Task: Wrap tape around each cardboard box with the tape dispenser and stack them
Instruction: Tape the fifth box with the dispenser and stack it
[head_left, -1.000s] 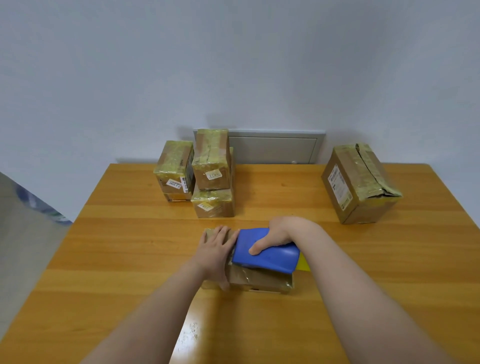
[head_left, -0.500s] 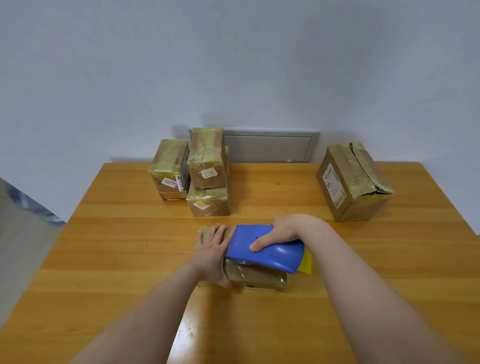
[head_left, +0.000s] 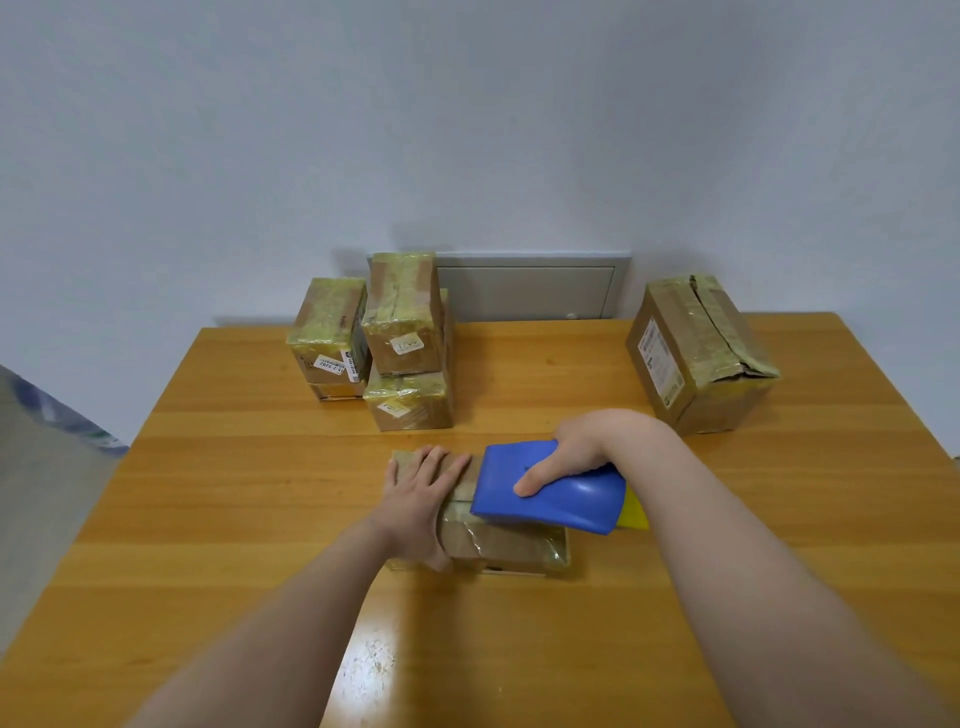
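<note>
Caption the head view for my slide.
Left hand presses a cardboard box; right hand grips a blue tape dispenser over it.

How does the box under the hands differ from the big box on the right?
The box under the hands lies low and flat; the big box stands taller. The left hand presses the low one, with the tape dispenser on it; the big box sits untouched, its top crumpled. Both are taped cardboard.

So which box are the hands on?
The flat box nearest the camera, the only one touched: left hand presses on it, right hand holds the dispenser over it.
</note>
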